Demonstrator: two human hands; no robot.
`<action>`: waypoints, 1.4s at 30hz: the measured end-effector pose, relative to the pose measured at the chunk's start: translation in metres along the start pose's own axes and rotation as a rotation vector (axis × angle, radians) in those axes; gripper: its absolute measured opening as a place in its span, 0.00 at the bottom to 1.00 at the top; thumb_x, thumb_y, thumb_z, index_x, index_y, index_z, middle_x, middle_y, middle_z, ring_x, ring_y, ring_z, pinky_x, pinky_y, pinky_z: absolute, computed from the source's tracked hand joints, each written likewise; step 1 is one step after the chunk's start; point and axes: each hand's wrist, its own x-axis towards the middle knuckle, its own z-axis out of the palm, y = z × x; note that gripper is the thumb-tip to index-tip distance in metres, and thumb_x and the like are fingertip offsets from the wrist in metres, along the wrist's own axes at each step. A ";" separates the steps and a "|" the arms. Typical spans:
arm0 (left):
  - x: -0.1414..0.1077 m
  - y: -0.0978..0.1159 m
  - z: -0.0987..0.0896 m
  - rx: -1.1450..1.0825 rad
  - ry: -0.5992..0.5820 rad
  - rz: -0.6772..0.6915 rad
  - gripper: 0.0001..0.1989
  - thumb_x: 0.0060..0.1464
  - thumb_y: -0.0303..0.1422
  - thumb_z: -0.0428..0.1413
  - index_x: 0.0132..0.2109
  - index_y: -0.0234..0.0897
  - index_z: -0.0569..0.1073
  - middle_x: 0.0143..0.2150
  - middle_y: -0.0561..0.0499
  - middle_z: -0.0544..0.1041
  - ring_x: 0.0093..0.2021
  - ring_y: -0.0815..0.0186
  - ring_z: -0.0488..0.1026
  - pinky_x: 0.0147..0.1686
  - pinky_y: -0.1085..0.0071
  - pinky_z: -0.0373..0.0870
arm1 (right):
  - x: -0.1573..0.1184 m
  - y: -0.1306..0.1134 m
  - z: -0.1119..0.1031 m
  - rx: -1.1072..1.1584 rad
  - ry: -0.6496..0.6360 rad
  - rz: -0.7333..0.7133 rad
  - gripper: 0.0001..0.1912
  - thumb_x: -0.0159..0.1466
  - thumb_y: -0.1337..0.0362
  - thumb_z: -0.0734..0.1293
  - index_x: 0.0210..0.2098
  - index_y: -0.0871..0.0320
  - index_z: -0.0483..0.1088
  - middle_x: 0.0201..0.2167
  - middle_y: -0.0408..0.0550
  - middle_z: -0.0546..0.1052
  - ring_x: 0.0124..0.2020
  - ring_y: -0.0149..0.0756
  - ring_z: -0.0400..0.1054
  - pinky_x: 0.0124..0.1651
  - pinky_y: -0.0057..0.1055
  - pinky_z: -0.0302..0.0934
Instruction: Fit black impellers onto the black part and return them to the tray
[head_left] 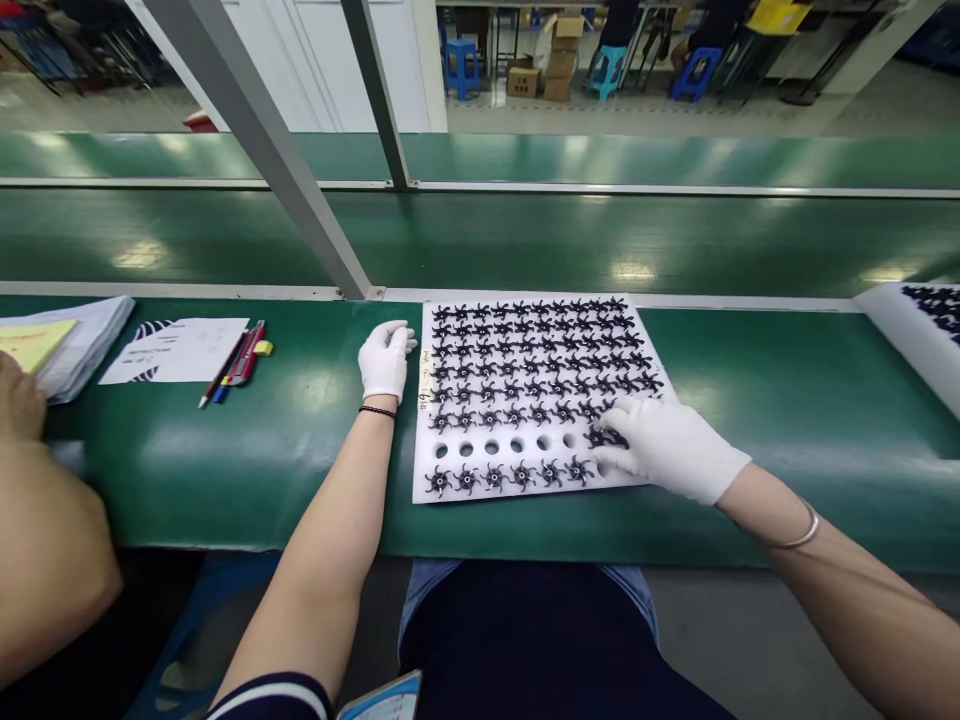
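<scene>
Green tabletop, white tray centred. Our left hand, grip flat and empty, steadies its 9 o'clock edge. Our right hand pinches a black impeller at 4 o'clock, beside empty holes. We judge seating follows, needing alignment.

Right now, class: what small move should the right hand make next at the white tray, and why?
Probably lift the right hand with the black star-shaped part under its fingertips, clear of the white tray. The row to the left of it shows empty holes, and the left hand steadies the tray's edge.
</scene>
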 end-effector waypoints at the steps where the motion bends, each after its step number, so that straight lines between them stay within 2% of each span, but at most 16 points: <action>1: 0.000 0.000 0.000 -0.004 -0.001 -0.001 0.11 0.51 0.33 0.53 0.40 0.33 0.74 0.35 0.47 0.78 0.30 0.70 0.76 0.34 0.73 0.73 | 0.002 0.000 -0.002 -0.013 -0.017 -0.015 0.17 0.65 0.51 0.68 0.38 0.60 0.75 0.33 0.51 0.73 0.31 0.43 0.69 0.31 0.33 0.53; 6: -0.001 0.001 -0.003 -0.030 -0.002 -0.006 0.12 0.51 0.34 0.54 0.41 0.32 0.75 0.35 0.46 0.79 0.30 0.70 0.76 0.36 0.72 0.74 | 0.008 -0.004 -0.007 -0.054 -0.020 -0.041 0.14 0.64 0.55 0.66 0.31 0.62 0.72 0.28 0.51 0.71 0.28 0.44 0.68 0.29 0.33 0.52; 10: -0.003 0.007 -0.006 -0.057 0.008 0.005 0.13 0.52 0.35 0.54 0.41 0.32 0.75 0.37 0.45 0.79 0.32 0.68 0.77 0.37 0.71 0.74 | 0.010 -0.007 -0.002 -0.038 0.074 -0.058 0.12 0.61 0.57 0.65 0.28 0.60 0.69 0.25 0.49 0.69 0.24 0.41 0.66 0.26 0.32 0.49; 14: -0.011 0.027 -0.009 -0.095 -0.003 0.040 0.13 0.54 0.37 0.54 0.43 0.33 0.74 0.39 0.43 0.79 0.35 0.66 0.78 0.41 0.68 0.75 | 0.006 0.002 0.002 0.045 0.190 -0.077 0.11 0.60 0.59 0.64 0.24 0.58 0.65 0.22 0.46 0.68 0.20 0.36 0.62 0.25 0.30 0.49; 17: -0.028 0.051 -0.009 -0.132 -0.086 0.077 0.15 0.54 0.40 0.56 0.44 0.34 0.75 0.42 0.43 0.79 0.38 0.64 0.78 0.44 0.65 0.75 | 0.000 0.013 -0.006 0.099 0.341 -0.070 0.11 0.59 0.58 0.63 0.25 0.57 0.64 0.22 0.45 0.67 0.19 0.34 0.61 0.23 0.29 0.49; 19: -0.045 0.067 -0.008 -0.195 -0.314 0.065 0.17 0.55 0.42 0.57 0.46 0.36 0.76 0.43 0.42 0.80 0.39 0.62 0.79 0.44 0.63 0.75 | -0.001 0.017 -0.018 0.170 0.489 -0.043 0.13 0.60 0.55 0.62 0.25 0.57 0.64 0.22 0.44 0.67 0.18 0.33 0.60 0.22 0.28 0.51; 22: -0.075 0.084 -0.004 -0.289 -0.893 -0.064 0.21 0.53 0.43 0.61 0.51 0.38 0.75 0.49 0.40 0.78 0.40 0.60 0.79 0.42 0.62 0.76 | 0.007 0.009 -0.038 0.336 0.723 -0.011 0.12 0.60 0.56 0.62 0.26 0.57 0.65 0.22 0.43 0.69 0.20 0.32 0.63 0.23 0.27 0.56; 23: -0.084 0.087 -0.002 -0.296 -1.040 -0.117 0.24 0.52 0.43 0.62 0.54 0.39 0.74 0.51 0.39 0.77 0.40 0.60 0.80 0.42 0.62 0.76 | 0.012 0.002 -0.043 0.392 0.780 -0.013 0.11 0.60 0.57 0.62 0.26 0.57 0.65 0.23 0.43 0.70 0.22 0.32 0.65 0.24 0.26 0.58; 24: -0.092 0.089 0.000 -0.296 -1.141 -0.159 0.27 0.50 0.43 0.63 0.56 0.41 0.72 0.53 0.39 0.77 0.41 0.60 0.80 0.41 0.63 0.76 | 0.019 -0.005 -0.047 0.446 0.832 -0.028 0.10 0.60 0.59 0.62 0.25 0.57 0.65 0.23 0.44 0.71 0.23 0.32 0.65 0.25 0.26 0.59; 26: -0.103 0.089 0.006 -0.317 -1.244 -0.217 0.32 0.48 0.44 0.65 0.59 0.42 0.70 0.51 0.39 0.77 0.40 0.60 0.80 0.40 0.65 0.75 | 0.034 -0.022 -0.047 0.546 0.902 -0.074 0.09 0.60 0.60 0.63 0.25 0.57 0.66 0.23 0.44 0.71 0.23 0.31 0.65 0.26 0.26 0.60; 28: -0.107 0.087 0.010 -0.344 -1.233 -0.239 0.29 0.49 0.45 0.64 0.57 0.41 0.72 0.46 0.42 0.79 0.36 0.62 0.80 0.37 0.67 0.75 | 0.047 -0.037 -0.040 0.603 0.940 -0.102 0.10 0.63 0.60 0.63 0.27 0.58 0.67 0.24 0.45 0.71 0.23 0.32 0.65 0.25 0.26 0.61; 31: -0.106 0.085 0.013 -0.310 -1.070 -0.187 0.20 0.51 0.43 0.63 0.49 0.40 0.75 0.42 0.45 0.80 0.33 0.65 0.78 0.36 0.67 0.75 | 0.059 -0.047 -0.022 0.669 0.884 -0.096 0.12 0.67 0.58 0.63 0.35 0.59 0.72 0.29 0.49 0.75 0.27 0.35 0.69 0.27 0.29 0.65; 33: -0.105 0.086 0.014 -0.271 -0.974 -0.116 0.15 0.51 0.40 0.63 0.47 0.42 0.77 0.45 0.46 0.80 0.39 0.64 0.78 0.42 0.66 0.76 | 0.061 -0.048 -0.009 0.760 0.806 -0.033 0.15 0.68 0.55 0.63 0.45 0.59 0.72 0.36 0.51 0.77 0.33 0.38 0.73 0.34 0.33 0.70; 37: -0.107 0.085 0.015 -0.231 -0.895 -0.042 0.14 0.51 0.37 0.63 0.46 0.45 0.77 0.50 0.47 0.79 0.50 0.59 0.77 0.52 0.60 0.74 | 0.059 -0.047 0.007 0.952 0.614 0.061 0.31 0.66 0.47 0.66 0.62 0.59 0.61 0.43 0.53 0.78 0.41 0.44 0.75 0.42 0.41 0.74; 39: -0.108 0.085 0.016 -0.205 -0.877 -0.031 0.14 0.51 0.37 0.63 0.47 0.46 0.77 0.51 0.48 0.79 0.51 0.58 0.76 0.53 0.59 0.73 | 0.057 -0.048 0.009 0.980 0.583 0.050 0.34 0.66 0.46 0.66 0.63 0.58 0.60 0.44 0.54 0.77 0.43 0.46 0.75 0.43 0.42 0.74; 42: -0.110 0.085 0.017 -0.165 -0.867 -0.020 0.14 0.51 0.36 0.63 0.46 0.45 0.78 0.50 0.48 0.79 0.51 0.59 0.76 0.54 0.59 0.73 | 0.055 -0.051 0.008 0.981 0.617 0.034 0.25 0.70 0.49 0.60 0.59 0.57 0.65 0.47 0.55 0.77 0.45 0.46 0.74 0.45 0.41 0.73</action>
